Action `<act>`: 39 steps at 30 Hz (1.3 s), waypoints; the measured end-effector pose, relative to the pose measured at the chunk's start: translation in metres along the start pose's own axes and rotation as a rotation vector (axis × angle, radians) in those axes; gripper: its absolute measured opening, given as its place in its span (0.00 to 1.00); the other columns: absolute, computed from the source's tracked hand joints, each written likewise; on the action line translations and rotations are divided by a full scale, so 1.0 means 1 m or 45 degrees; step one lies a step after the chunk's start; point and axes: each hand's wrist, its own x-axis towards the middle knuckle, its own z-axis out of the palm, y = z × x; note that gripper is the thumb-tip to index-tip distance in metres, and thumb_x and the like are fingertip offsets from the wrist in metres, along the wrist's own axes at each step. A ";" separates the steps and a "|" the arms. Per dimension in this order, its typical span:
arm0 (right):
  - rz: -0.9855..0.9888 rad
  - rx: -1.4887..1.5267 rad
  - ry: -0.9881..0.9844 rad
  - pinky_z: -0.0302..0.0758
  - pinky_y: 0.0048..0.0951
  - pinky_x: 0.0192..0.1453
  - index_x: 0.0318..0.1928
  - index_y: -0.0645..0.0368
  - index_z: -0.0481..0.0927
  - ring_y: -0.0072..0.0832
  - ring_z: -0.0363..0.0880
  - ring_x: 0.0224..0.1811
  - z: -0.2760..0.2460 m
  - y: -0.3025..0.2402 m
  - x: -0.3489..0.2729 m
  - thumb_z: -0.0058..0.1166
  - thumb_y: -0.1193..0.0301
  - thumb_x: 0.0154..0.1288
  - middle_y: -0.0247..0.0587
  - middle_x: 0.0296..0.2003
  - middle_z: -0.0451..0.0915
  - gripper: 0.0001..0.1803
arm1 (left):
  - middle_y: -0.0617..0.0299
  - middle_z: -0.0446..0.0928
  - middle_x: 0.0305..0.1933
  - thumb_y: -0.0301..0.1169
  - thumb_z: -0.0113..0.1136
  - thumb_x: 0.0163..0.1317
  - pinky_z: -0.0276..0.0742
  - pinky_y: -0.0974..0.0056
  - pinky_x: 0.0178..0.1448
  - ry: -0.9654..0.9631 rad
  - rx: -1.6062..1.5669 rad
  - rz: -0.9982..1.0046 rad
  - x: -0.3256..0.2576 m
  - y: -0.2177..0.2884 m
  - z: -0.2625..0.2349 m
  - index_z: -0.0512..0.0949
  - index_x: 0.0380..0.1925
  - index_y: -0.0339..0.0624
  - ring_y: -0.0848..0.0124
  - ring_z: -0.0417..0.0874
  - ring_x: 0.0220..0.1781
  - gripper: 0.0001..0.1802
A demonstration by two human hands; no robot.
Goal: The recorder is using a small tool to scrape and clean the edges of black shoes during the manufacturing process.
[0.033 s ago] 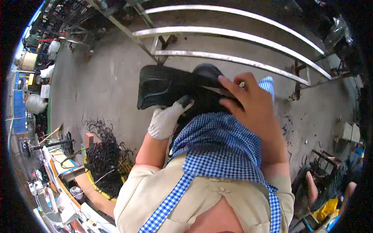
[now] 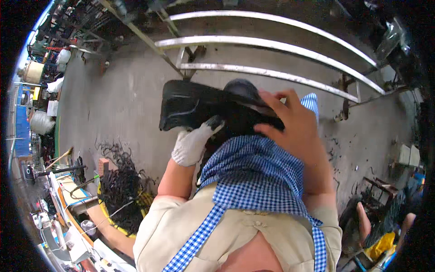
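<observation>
A black moulded piece shaped like a boot (image 2: 183, 102) lies across in front of my body, its broad end to the left and a rounded dark part (image 2: 242, 89) at its far side. My left hand (image 2: 192, 143), in a white glove with dark fingertips, grips its near edge from below, the thumb on top. Over the right end is my bare right hand (image 2: 290, 115), slightly blurred, its bent fingers and thumb closed about the edge. A thin greyish strip shows beside its fingertips; I cannot make out what it is. The blue checked apron (image 2: 258, 181) lies just below the piece.
A metal rail frame (image 2: 272, 72) stands on the floor ahead. At lower left, black scraps (image 2: 122, 188) are heaped beside a reddish block (image 2: 103, 166) and a cluttered bench (image 2: 68, 208). More dark scraps and a small metal stand (image 2: 380, 186) are at the right.
The fingers of my right hand have shifted slightly along the edge, and the thin greyish strip beside them shows less. My left hand keeps its grip; the view has tilted a little.
</observation>
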 end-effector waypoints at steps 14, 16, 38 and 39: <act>0.519 1.557 -0.373 0.71 0.23 0.25 0.53 0.61 0.68 0.20 0.73 0.23 0.083 0.029 -0.008 0.61 0.70 0.57 0.35 0.30 0.76 0.25 | 0.50 0.78 0.39 0.29 0.62 0.52 0.76 0.61 0.43 0.248 0.319 1.598 -0.033 0.073 -0.009 0.76 0.42 0.32 0.59 0.81 0.39 0.17; 0.507 1.748 -0.310 0.68 0.21 0.22 0.48 0.59 0.71 0.19 0.72 0.21 0.081 0.024 0.013 0.58 0.72 0.59 0.33 0.27 0.74 0.17 | 0.50 0.78 0.40 0.29 0.61 0.54 0.76 0.62 0.45 0.238 0.442 1.630 -0.035 0.079 -0.012 0.76 0.43 0.32 0.60 0.81 0.39 0.17; 0.619 2.140 0.018 0.52 0.16 0.12 0.53 0.56 0.72 0.11 0.58 0.11 0.102 0.013 0.089 0.53 0.63 0.64 0.40 0.30 0.81 0.19 | 0.48 0.74 0.52 0.32 0.57 0.61 0.77 0.59 0.52 -0.933 -0.356 1.286 -0.033 0.094 0.074 0.70 0.53 0.31 0.59 0.79 0.49 0.22; 0.621 2.568 -0.069 0.52 0.16 0.12 0.51 0.56 0.73 0.11 0.57 0.11 0.110 0.020 0.075 0.53 0.65 0.64 0.40 0.29 0.81 0.17 | 0.49 0.74 0.52 0.32 0.57 0.61 0.77 0.59 0.52 -0.974 -0.350 1.292 -0.036 0.088 0.082 0.70 0.53 0.31 0.60 0.79 0.49 0.22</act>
